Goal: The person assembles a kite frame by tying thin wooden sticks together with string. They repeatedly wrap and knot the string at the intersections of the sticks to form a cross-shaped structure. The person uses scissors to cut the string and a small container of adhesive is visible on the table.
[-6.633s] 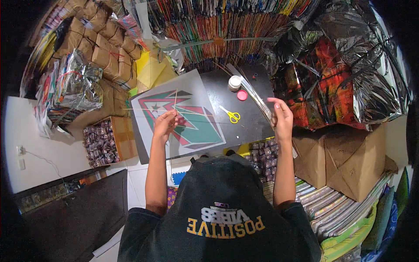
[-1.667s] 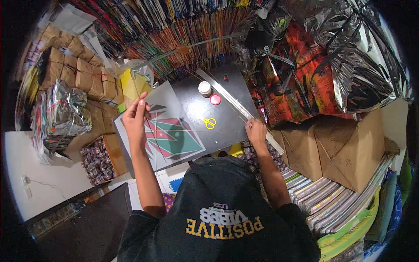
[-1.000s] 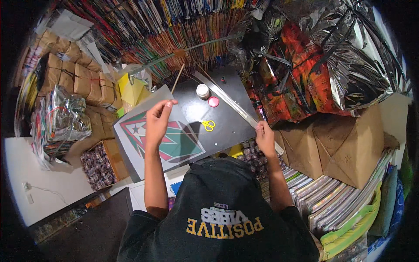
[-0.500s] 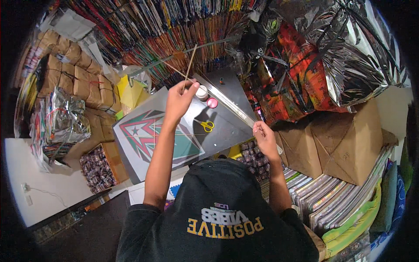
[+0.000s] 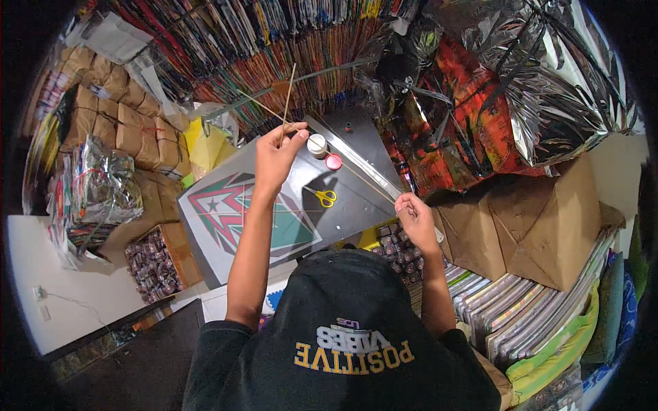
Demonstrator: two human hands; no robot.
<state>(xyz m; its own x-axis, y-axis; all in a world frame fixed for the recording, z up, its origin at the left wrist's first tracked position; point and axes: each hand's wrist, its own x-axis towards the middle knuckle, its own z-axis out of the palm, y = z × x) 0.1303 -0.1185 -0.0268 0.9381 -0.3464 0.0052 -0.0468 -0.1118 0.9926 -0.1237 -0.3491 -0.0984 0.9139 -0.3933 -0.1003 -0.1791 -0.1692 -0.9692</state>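
Note:
My left hand (image 5: 275, 163) is closed, pinching two thin wooden sticks above the table. One short stick (image 5: 290, 89) points up and away from the fingers. The other, a long stick (image 5: 367, 179), passes through that grip and slants across to my right hand (image 5: 415, 222), whose closed fingers hold its near right end. Beneath it lies a metal strip like a ruler (image 5: 353, 154). Near my left hand stand a small white-topped container (image 5: 317, 144) and a red round lid (image 5: 333, 162). Yellow-handled scissors (image 5: 327, 198) rest beside a flat sheet with a red, green and white design (image 5: 288, 222).
The dark table (image 5: 363, 130) holds a tiny bottle (image 5: 348, 127). Packed stacks (image 5: 295, 41) line the far side. Shiny plastic bags (image 5: 459, 116) and brown parcels (image 5: 534, 219) crowd the right. Wrapped bundles (image 5: 130, 130) and a box of small packets (image 5: 175, 253) stand left.
My left hand has shifted slightly left with the sticks. The long stick now shows apart from the metal strip's line. My right hand has barely moved.

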